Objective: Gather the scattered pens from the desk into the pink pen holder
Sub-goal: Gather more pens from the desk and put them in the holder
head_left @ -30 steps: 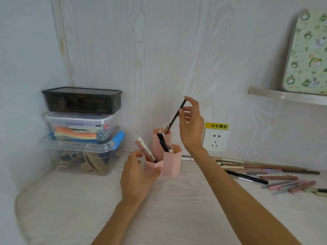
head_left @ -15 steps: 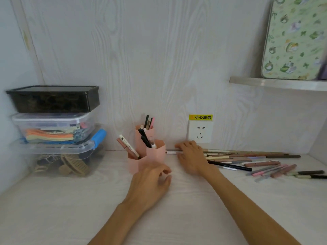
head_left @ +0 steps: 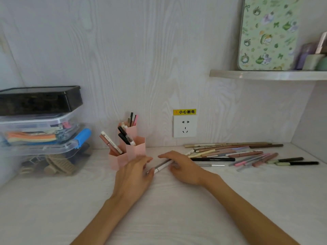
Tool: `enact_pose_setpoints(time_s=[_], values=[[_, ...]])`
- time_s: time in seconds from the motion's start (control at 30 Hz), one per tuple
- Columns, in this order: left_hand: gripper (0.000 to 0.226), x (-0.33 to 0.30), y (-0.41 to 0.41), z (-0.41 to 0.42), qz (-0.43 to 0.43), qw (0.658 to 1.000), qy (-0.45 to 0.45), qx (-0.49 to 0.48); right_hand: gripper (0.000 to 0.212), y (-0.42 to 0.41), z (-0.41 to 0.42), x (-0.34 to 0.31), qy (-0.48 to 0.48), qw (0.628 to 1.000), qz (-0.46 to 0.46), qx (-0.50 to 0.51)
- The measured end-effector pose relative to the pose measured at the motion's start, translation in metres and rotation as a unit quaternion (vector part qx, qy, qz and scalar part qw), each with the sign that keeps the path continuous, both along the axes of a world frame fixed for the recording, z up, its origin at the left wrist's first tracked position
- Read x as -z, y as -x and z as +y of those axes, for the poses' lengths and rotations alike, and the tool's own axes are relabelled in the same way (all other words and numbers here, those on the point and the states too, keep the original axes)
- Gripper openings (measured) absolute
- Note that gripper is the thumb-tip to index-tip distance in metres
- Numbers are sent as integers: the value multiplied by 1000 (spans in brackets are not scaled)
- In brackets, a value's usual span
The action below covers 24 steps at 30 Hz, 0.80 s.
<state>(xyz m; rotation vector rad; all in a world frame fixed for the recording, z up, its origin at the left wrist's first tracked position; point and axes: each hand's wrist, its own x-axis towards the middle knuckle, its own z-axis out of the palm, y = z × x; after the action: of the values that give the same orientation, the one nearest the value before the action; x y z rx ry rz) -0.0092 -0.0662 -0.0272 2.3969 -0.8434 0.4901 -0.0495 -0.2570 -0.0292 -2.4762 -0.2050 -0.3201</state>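
Note:
The pink pen holder [head_left: 135, 151], made of hexagonal tubes, stands near the back wall with several pens upright in it. My right hand [head_left: 184, 167] holds a grey and white pen [head_left: 161, 167] low over the desk, just right of the holder. My left hand [head_left: 134, 175] lies beside the holder's front with relaxed fingers, near the pen's left tip. A scatter of pens [head_left: 235, 153] in pink, brown, black and beige lies on the desk to the right.
Stacked plastic storage boxes [head_left: 40, 131] with a black box on top fill the left corner. A wall socket [head_left: 184, 126] sits behind the pens. A shelf [head_left: 267, 75] at upper right carries a patterned tin and small jars.
My right hand dropped a black pen into the holder, reached down to the pile, and now has drawn a grey and white pen toward the holder. My left hand slid off the holder slightly.

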Motion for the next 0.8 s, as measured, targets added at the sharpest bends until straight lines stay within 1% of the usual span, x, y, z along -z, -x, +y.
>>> enact_pose_setpoints(time_s=[0.03,0.1,0.13,0.2,0.3,0.4,0.47,0.53,0.6,0.63,0.67,0.73,0.77,0.8], values=[[29,1,0,-1,-8,1000,-16,0,50,5,-1,-2,-26,999,-17,10],[27,2,1,-1,-13,999,-49,9,51,12,-8,-6,-57,995,-47,63],[26,3,0,-1,-9,998,-61,16,50,13,-13,-6,-55,993,-51,93],[23,2,0,2,12,998,-55,17,46,16,-18,-4,-15,990,-42,132],[16,-2,-1,15,62,998,-16,2,37,20,-11,6,79,989,-13,123],[15,-3,-2,33,106,994,-7,-1,30,20,-7,10,118,984,-40,125],[17,-3,-4,44,119,993,-6,-9,27,16,-7,11,124,983,-61,122],[26,-3,-9,54,125,992,4,-27,23,9,-6,11,101,985,-70,118],[32,-2,-14,62,123,991,10,-50,20,-3,-5,10,74,984,-85,135],[33,-1,-15,65,114,992,10,-61,18,-9,-4,9,81,979,-95,158],[34,1,-16,68,103,992,9,-70,17,-15,-3,7,111,970,-107,190],[33,3,-18,74,85,993,8,-82,18,-23,-1,5,183,938,-135,261],[33,3,-19,76,83,993,9,-81,20,-24,-1,3,198,926,-145,288],[31,4,-20,80,88,993,14,-78,23,-23,3,3,193,921,-158,298]])
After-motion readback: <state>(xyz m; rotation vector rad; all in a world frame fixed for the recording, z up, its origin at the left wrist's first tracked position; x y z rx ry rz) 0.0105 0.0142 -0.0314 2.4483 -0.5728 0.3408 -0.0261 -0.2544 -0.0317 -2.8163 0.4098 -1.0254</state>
